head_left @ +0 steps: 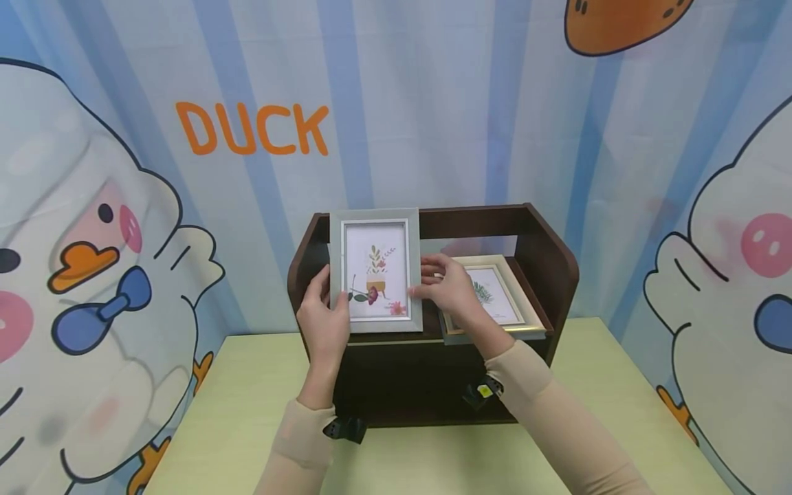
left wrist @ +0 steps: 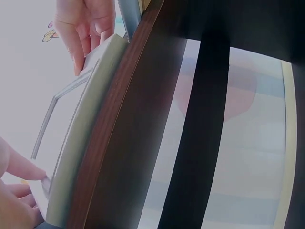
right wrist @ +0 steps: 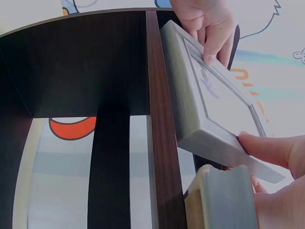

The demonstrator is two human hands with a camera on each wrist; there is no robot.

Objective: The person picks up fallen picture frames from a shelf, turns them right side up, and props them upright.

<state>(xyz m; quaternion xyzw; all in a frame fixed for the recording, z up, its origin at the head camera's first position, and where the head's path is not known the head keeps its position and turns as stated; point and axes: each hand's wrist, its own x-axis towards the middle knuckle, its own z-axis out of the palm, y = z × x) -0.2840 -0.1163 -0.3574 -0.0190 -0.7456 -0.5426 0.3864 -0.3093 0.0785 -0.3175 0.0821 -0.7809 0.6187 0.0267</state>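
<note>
A grey picture frame (head_left: pixel 376 237) with a potted-plant print stands almost upright on the top shelf of a dark brown wooden rack (head_left: pixel 473 223). My left hand (head_left: pixel 324 320) grips its left edge, thumb on the front and fingers behind. At the opposite edge, my right hand (head_left: pixel 454 289) holds it with the thumb at the front. Both wrist views show the frame's bottom close along the shelf's front edge. Just right of it, partly covered by my right forearm, a cream-and-gold picture frame (head_left: pixel 522 302) lies face up on another, bluish-grey frame (head_left: pixel 456 338).
The rack stands on a pale yellow-green table (head_left: pixel 235 392). Its raised sides and back rail surround the top shelf, with a dark front below. Behind hangs a striped blue curtain (head_left: pixel 421 103) printed with cartoon ducks.
</note>
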